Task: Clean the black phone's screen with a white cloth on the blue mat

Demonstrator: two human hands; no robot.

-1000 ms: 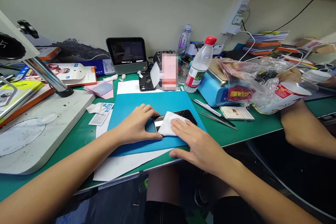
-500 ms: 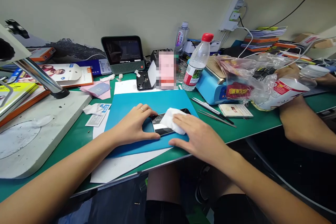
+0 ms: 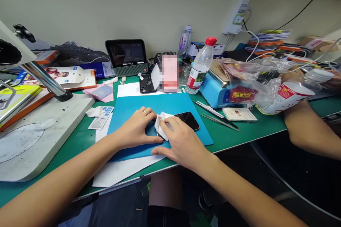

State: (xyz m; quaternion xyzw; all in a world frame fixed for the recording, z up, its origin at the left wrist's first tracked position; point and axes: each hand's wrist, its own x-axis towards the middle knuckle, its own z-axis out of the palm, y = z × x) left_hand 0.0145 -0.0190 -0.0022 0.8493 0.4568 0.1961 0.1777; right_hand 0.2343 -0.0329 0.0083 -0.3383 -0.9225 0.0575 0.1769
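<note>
Phone [image 3: 191, 120], black, flat on blue mat [image 3: 129, 104], worktop [image 3: 226, 137]; long axis approx. L–R, bare end to R of both hands. L hand [image 3: 135, 128]: grip clasping phone's L end. R hand [image 3: 185, 143]: grip closed on wipe [image 3: 160, 127], nr same end.

Gleaming like smooth glass on the phone [image 3: 192, 120], looking soft, matt and papery on the wipe [image 3: 161, 127], looking smooth and matt on the mat [image 3: 133, 103], shining like polished metal on the post [image 3: 44, 79]
</note>
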